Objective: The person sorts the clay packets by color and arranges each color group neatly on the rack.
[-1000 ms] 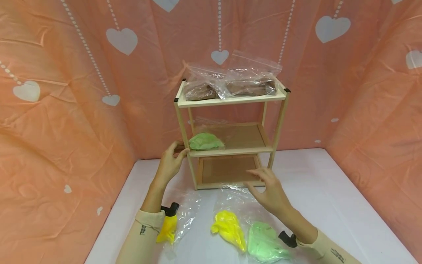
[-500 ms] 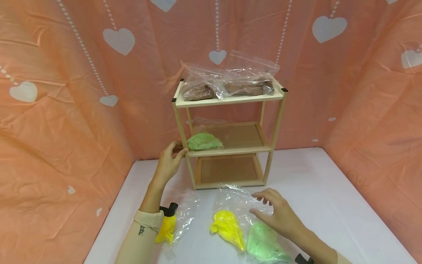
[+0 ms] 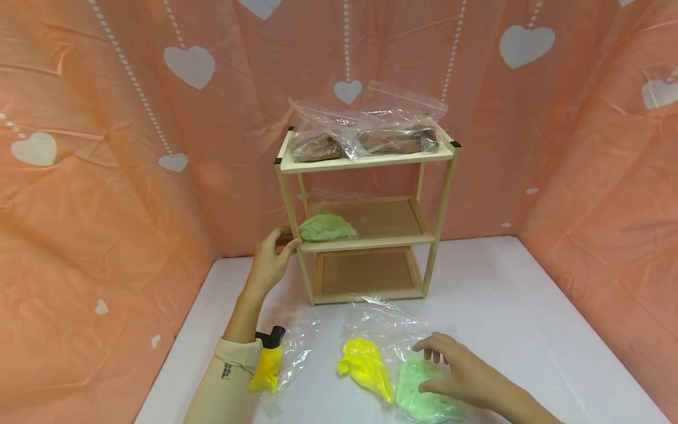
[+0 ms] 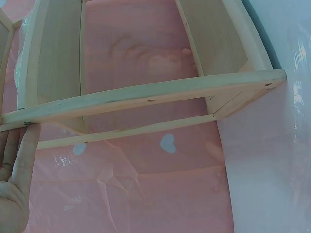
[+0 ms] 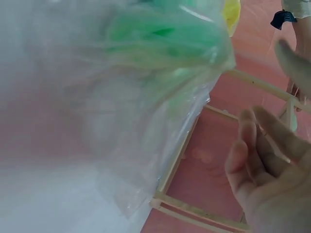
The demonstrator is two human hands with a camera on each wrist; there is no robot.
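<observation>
A three-tier wooden shelf [image 3: 365, 242] stands on the white table. My left hand [image 3: 269, 262] grips its front left post at the middle tier, thumb at the post; in the left wrist view the fingers [image 4: 24, 160] meet the post at the left edge. My right hand [image 3: 461, 368] hovers over a clear bag of pale green clay-like material [image 3: 421, 386], fingers loosely bent and holding nothing. Beside it lies a bag of yellow clay-like material [image 3: 365, 368]. A green bag [image 3: 326, 228] sits on the middle tier's left side.
Two clear zip bags with brown blocks [image 3: 397, 140] lie on the top tier. Another yellow bag [image 3: 266, 370] is on the table by the left forearm, partly hidden. Pink cloth [image 3: 238, 88] with white hearts encloses the back and sides.
My right hand has drawn back from the shelf's lower right, moving down and to the right over the green bag. My left hand keeps its place on the post.
</observation>
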